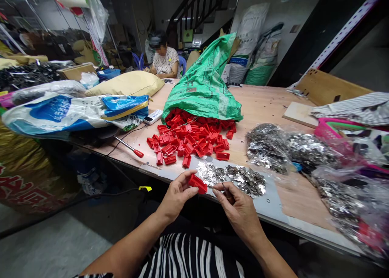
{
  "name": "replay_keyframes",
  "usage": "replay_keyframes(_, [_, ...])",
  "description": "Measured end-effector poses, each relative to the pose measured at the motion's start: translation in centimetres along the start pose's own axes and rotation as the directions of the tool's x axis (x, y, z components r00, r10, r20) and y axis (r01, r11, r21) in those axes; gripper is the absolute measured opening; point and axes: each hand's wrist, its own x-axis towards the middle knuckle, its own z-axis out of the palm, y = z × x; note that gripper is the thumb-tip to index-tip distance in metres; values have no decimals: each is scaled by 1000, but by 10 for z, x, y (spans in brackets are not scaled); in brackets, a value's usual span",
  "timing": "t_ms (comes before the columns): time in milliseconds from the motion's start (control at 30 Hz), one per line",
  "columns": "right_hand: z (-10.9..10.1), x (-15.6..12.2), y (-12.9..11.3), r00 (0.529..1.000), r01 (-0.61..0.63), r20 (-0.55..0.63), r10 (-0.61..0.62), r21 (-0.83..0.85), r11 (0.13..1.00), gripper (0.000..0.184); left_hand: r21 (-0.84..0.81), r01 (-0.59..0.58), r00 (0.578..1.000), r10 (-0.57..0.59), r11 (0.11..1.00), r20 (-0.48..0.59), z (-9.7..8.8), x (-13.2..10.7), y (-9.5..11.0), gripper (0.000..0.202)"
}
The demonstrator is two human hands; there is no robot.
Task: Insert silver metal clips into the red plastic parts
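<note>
My left hand [178,193] is closed on a red plastic housing [198,183], held just over the table's front edge. To its right, my right hand [238,205] grips a thin tool with a dark handle [228,193]; its tip is too small to make out. A small bit of metal may sit between thumb and forefinger, but I cannot tell. Right behind both hands lie small flat silver metal pieces [212,173] in a loose spread on a grey sheet. Beyond them, many similar red housings [188,138] spill from the mouth of a green woven sack [203,93].
Clear bags of metal pieces [269,144] lie to the right, near a pink basket [331,130]. On the left are a blue-and-white sack [73,112], a lever with a red grip [130,147] and a white device [152,116]. A person [165,59] sits across the table.
</note>
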Motion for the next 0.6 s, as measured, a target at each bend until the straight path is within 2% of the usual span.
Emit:
replay_keyframes(67, [0, 0, 0, 1000, -2, 6, 2, 16, 1000, 22, -287, 163, 986, -148, 944, 75, -1, 1, 2, 48])
replay_keyframes(167, [-1, 1, -2, 1000, 13, 12, -13, 32, 999, 21, -469, 316, 949, -268, 825, 168, -4, 1, 3, 53])
replay_keyframes(367, [-1, 6, -4, 990, 112, 81, -113, 19, 994, 15, -559, 458, 889, -349, 692, 297, -4, -2, -3, 51])
replay_keyframes(467, [0, 9, -2, 971, 217, 115, -212, -31, 976, 13, -560, 495, 869, -374, 664, 324, -1, -4, -5, 47])
replay_keyframes(600, [-1, 10, 2, 949, 284, 167, -266, -91, 954, 14, -547, 527, 850, -404, 650, 338, 2, -5, -6, 44])
